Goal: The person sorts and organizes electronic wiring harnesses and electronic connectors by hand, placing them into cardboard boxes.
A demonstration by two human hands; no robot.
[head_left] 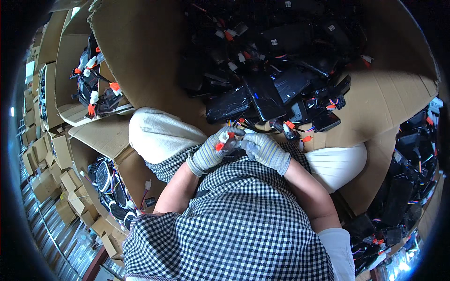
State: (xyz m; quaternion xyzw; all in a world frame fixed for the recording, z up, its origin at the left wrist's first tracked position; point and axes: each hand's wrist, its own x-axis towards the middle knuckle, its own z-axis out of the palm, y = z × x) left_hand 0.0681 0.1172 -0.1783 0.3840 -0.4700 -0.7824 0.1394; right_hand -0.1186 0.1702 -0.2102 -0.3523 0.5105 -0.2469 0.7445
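Observation:
In front of my lap, both hands meet, wearing thin grey striped gloves. My left hand (209, 152) is closed around a small white and orange-red wire connector (224, 137), with a clear, shiny bit beside it. Touching the same bundle from the other side, my right hand (268, 151) has its fingers curled together; whatever they pinch is hidden. Just beyond my hands, black plastic-wrapped battery-like packs (265, 97) with coloured leads and orange and white connectors are heaped in a large cardboard box (140, 51).
On the left, a smaller carton (72, 84) holds similar black packs. Below it, another box contains round black and white parts (104, 180) with wires. More black packs (398, 196) are piled at the right. Stacked cartons (47, 180) line the far left.

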